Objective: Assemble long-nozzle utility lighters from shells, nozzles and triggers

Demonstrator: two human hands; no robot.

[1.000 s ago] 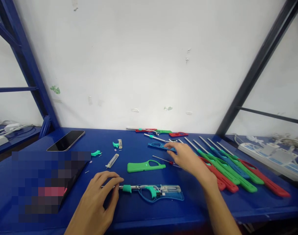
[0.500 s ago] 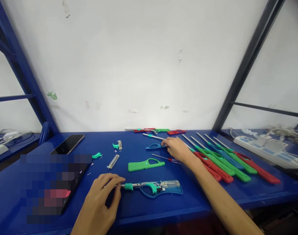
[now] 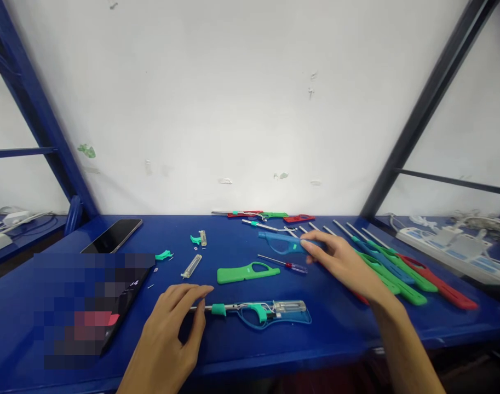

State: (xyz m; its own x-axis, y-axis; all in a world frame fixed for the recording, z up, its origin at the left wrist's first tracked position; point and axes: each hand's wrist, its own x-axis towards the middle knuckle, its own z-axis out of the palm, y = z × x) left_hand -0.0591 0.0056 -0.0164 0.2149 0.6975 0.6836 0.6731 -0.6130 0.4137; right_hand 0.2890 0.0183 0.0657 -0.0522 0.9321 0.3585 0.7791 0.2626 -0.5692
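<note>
My left hand (image 3: 167,334) rests near the front edge of the blue table (image 3: 233,350), its fingertips pinching the metal tube of an opened lighter (image 3: 258,313) whose clear blue half-shell shows a teal trigger and a clear tank. My right hand (image 3: 342,262) is raised a little over the table and grips one end of a loose blue half-shell (image 3: 280,242). A green half-shell (image 3: 246,272) lies between the two hands, and a small red-handled screwdriver (image 3: 283,264) lies just left of my right hand.
A row of red, green and blue long lighters (image 3: 401,268) lies at the right. More lighters (image 3: 270,217) lie by the wall. Small parts (image 3: 191,266) and teal triggers (image 3: 163,255) sit left of centre. A phone (image 3: 112,236) lies far left; a power strip (image 3: 450,251) sits far right.
My right hand has picked up the blue half-shell from the table and drawn it right and toward me. My left hand has stayed on the lighter's tube.
</note>
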